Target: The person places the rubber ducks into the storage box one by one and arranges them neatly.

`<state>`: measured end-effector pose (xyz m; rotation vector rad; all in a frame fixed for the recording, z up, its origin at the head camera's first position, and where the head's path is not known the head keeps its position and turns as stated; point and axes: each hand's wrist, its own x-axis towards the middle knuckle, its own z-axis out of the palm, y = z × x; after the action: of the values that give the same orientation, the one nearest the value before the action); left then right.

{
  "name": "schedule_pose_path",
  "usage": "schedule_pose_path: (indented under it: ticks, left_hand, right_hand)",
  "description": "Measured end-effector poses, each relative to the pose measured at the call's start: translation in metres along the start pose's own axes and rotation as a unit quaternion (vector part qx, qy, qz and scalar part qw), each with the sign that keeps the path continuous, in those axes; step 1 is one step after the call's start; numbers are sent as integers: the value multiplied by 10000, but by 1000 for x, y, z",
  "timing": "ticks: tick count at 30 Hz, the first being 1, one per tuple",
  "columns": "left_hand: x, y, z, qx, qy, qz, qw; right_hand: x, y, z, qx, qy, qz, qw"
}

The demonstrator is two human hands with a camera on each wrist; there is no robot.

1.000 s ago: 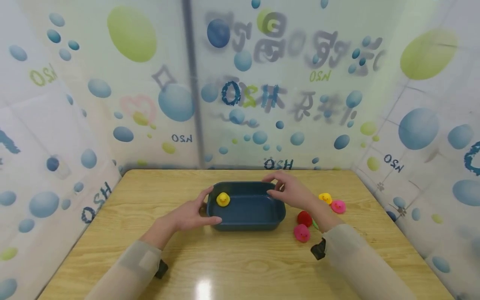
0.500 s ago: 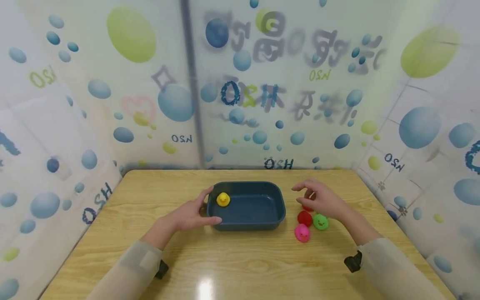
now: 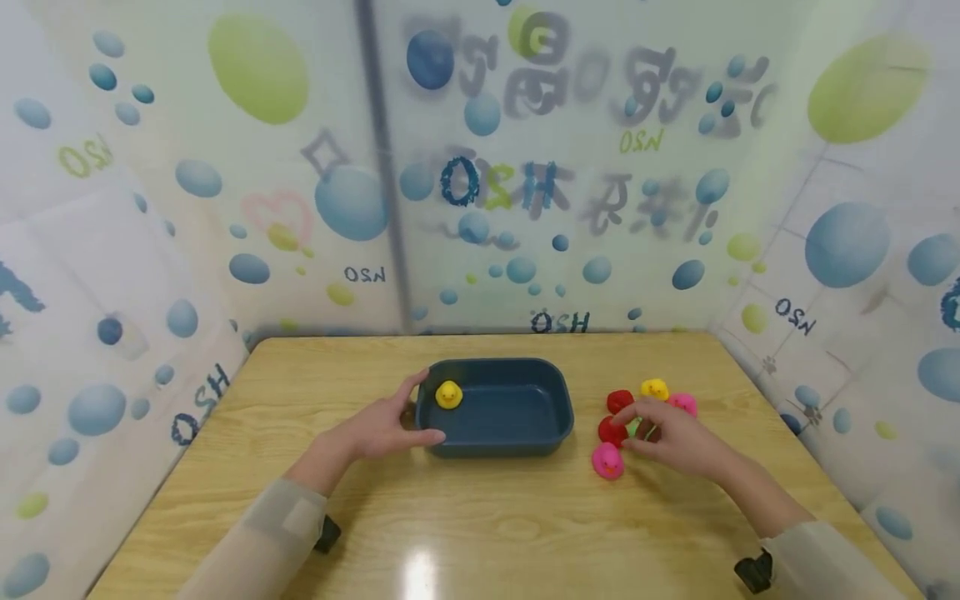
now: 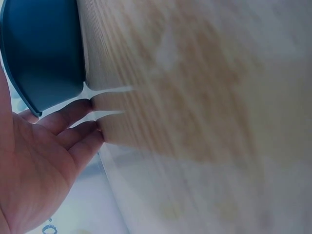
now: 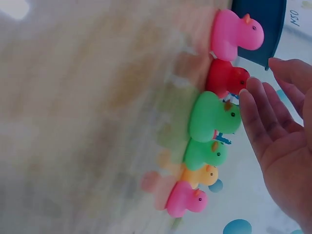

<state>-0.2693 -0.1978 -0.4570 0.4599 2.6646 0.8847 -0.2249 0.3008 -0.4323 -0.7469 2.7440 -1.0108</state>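
A dark blue rectangular tray (image 3: 502, 417) stands on the table with a yellow rubber duck (image 3: 448, 395) inside its left end. My left hand (image 3: 378, 429) holds that end, the thumb over the front rim and a finger at the back left corner. To the right of the tray my right hand (image 3: 678, 437) hovers over a cluster of rubber ducks, fingers apart and holding nothing. Nearest to its fingertips are a red duck (image 3: 612, 432) and a green duck (image 5: 212, 117). A pink duck (image 3: 607, 460) sits in front. The hand partly hides the green ones in the head view.
Behind the right hand are another red duck (image 3: 619, 401), a yellow duck (image 3: 655, 389) and a second pink duck (image 3: 683, 404). The wooden table (image 3: 480, 533) is bordered by a bubble-printed curtain (image 3: 480, 292) at the back and sides.
My right hand has moved from above the tray's right end, rightward and then forward to the duck cluster. The left hand and the yellow duck in the tray have stayed put.
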Motion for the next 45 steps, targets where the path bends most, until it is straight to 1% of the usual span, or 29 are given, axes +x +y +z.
schedule_pose_path:
  ticks: [5,9,15,19,23,27,34,37,40,43,45]
  left_hand:
    - [0,0,-3,-67,16,16,10000]
    - [0,-1,-3,-57,26,2,10000]
    - [0,-2,-3,-40,42,11,10000]
    - [1,-2,-2,-29,37,17,10000]
    - [0,0,-2,-39,35,-8,10000]
    - [0,2,-3,-35,35,2,10000]
    - [0,0,-2,-25,40,10,10000]
    - [0,-1,-1,-17,28,-14,10000]
    - [0,-2,-1,-32,7,-28,10000]
    - [0,-2,0,-37,8,-23,10000]
    - [-1,-2,0,-38,21,-23,10000]
  right_hand:
    - [-5,-2,3,114,-249,19,9996]
    - [-5,-4,7,212,-389,7,9990]
    - [-4,-4,17,231,-618,285,9974]
    - [-5,-4,22,228,-655,314,9971]
    - [-5,-5,26,203,-642,230,9975]
    - [-4,-4,29,66,-564,103,9983]
    - [-7,-4,32,-178,-449,-162,9987]
    - [-8,-7,32,-165,-460,-173,9987]
    - [-9,-11,32,-1,-449,-150,9989]
    - [-10,-14,33,97,-240,-328,9991]
    - [-10,-17,35,80,-15,-558,9984]
